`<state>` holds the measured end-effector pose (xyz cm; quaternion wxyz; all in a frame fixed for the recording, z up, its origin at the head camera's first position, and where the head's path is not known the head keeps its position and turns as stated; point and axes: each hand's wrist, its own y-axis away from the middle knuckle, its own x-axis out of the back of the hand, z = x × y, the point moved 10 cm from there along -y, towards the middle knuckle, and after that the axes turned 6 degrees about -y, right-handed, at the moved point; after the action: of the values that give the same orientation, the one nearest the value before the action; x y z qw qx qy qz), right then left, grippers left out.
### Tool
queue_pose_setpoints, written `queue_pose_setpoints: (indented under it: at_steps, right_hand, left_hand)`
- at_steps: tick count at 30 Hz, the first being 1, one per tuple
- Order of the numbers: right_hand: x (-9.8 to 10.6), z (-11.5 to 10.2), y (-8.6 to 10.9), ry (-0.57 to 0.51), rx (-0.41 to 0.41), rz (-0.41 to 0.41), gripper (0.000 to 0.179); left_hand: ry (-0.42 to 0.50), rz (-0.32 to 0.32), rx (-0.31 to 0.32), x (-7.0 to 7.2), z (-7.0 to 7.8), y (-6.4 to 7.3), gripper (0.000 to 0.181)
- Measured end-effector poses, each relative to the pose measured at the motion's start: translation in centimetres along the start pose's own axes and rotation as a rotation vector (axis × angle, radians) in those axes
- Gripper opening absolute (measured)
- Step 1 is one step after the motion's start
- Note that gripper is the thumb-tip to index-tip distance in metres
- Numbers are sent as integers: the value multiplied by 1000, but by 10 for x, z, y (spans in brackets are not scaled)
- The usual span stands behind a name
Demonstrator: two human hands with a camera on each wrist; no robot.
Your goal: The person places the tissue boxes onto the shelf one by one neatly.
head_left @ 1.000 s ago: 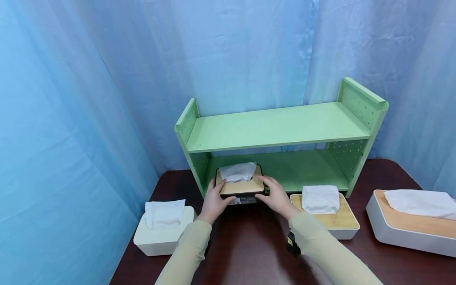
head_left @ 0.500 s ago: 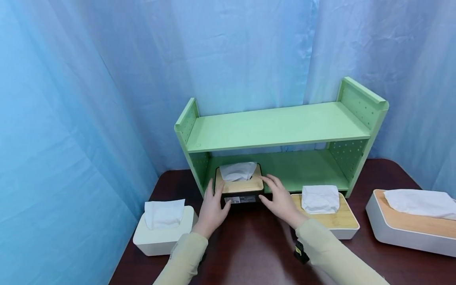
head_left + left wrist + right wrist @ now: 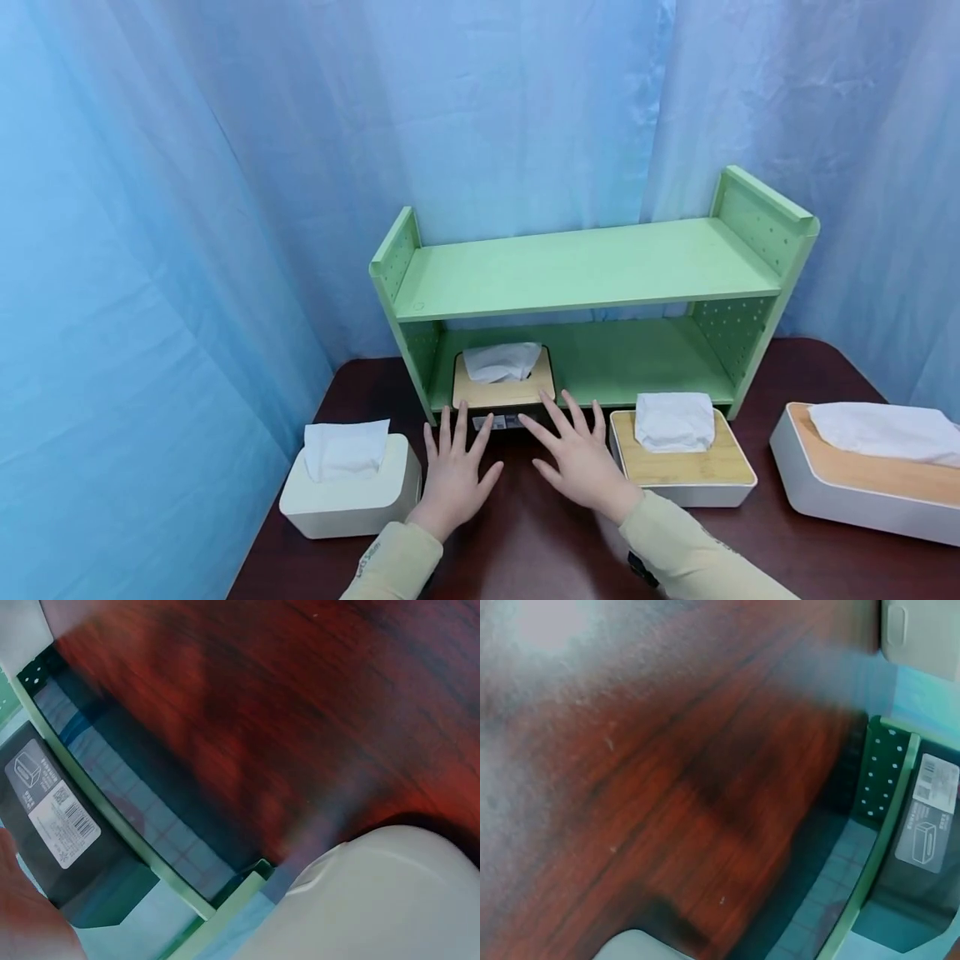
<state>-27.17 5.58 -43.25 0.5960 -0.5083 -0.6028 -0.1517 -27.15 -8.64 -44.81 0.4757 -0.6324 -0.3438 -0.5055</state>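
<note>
A black tissue box [image 3: 465, 392] with a pale wooden lid and a white tissue sits at the left end of the green shelf's lower level. Its labelled front faces me, also visible as the dark tissue box [image 3: 112, 877] in the left wrist view and the tissue box [image 3: 907, 892] in the right wrist view. My left hand [image 3: 452, 487] hovers in front of it with fingers spread and holding nothing. To the right, my right hand [image 3: 585, 467] also has spread, straight fingers. Its fingertips overlap the box's front edge in the head view; whether they touch, I cannot tell.
The green two-level shelf [image 3: 592, 267] stands on a dark red-brown table [image 3: 517, 542]. A white tissue box [image 3: 352, 496] is at the left. A white box with bamboo lid [image 3: 675, 467] and a longer white box [image 3: 870, 492] are at the right. Blue curtains [image 3: 525, 108] hang behind.
Both hands have let go of the black tissue box and drawn back toward me, fingers spreading. The box stays on the lower shelf.
</note>
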Motion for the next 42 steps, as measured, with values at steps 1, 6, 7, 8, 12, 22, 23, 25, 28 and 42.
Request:
queue_pose_setpoints:
  at_steps: [1, 6, 7, 8, 12, 22, 23, 25, 28, 42]
  right_hand:
    - [-3, 1, 1, -6, -16, -19, 60]
    - [-8, 4, 1, -15, -53, -36, 59]
    - [-7, 4, 0, -13, -55, -33, 60]
    - [-7, 5, -1, -10, -58, -30, 60]
    - [-9, 9, -7, 20, -78, -51, 63]
    - [-16, 24, -28, 44, -120, -113, 66]
    - [-16, 26, -31, 36, -123, -117, 66]
    - [-17, 28, -35, 23, -133, -134, 65]
    - [-20, 31, -40, 5, -153, -174, 65]
    - [-23, 36, -45, 3, -177, -219, 65]
  left_hand:
    - [0, -3, 3, -2, 0, 1, 64]
    - [4, 6, 30, -3, -3, -3, 64]
    - [-1, 6, 37, -3, -4, -5, 64]
    - [-3, 1, 46, -3, -5, -6, 64]
    - [-13, -22, 72, -5, -9, -14, 64]
    - [-32, -48, 77, -7, -18, -34, 70]
    - [-32, -54, 76, -8, -19, -36, 70]
    - [-24, -68, 75, -9, -20, -40, 70]
    - [-22, -94, 76, -12, -23, -45, 71]
    - [-50, -159, 98, -16, -29, -53, 71]
